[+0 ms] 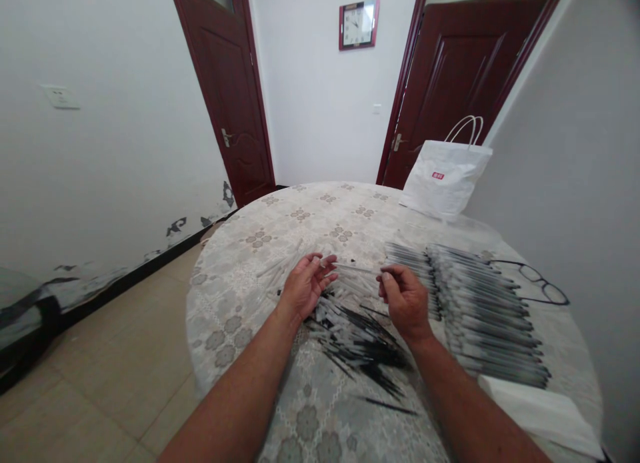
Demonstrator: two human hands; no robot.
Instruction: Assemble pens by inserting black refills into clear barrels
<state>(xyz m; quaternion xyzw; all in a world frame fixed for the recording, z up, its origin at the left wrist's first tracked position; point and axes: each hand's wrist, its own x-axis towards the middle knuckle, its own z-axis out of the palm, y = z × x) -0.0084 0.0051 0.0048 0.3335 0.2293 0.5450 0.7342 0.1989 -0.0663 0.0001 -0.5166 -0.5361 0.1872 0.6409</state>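
Note:
Between my two hands a thin clear pen barrel lies almost level above the table. My right hand pinches its right end between thumb and forefinger. At the other end, my left hand has its fingers loosely curled around the tip, palm turned inward. Beneath both hands are loose clear barrels in a scattered heap. Nearer to me is a pile of thin black sticks with pale ends, like pen refills. Just right of my right hand, pens with dark cores lie side by side in stacked rows.
A patterned cloth covers the round table. Eyeglasses lie beyond the rows at right. A white paper bag stands at the back right. A folded white sheet or packet rests at the near right. One black stick lies apart in front.

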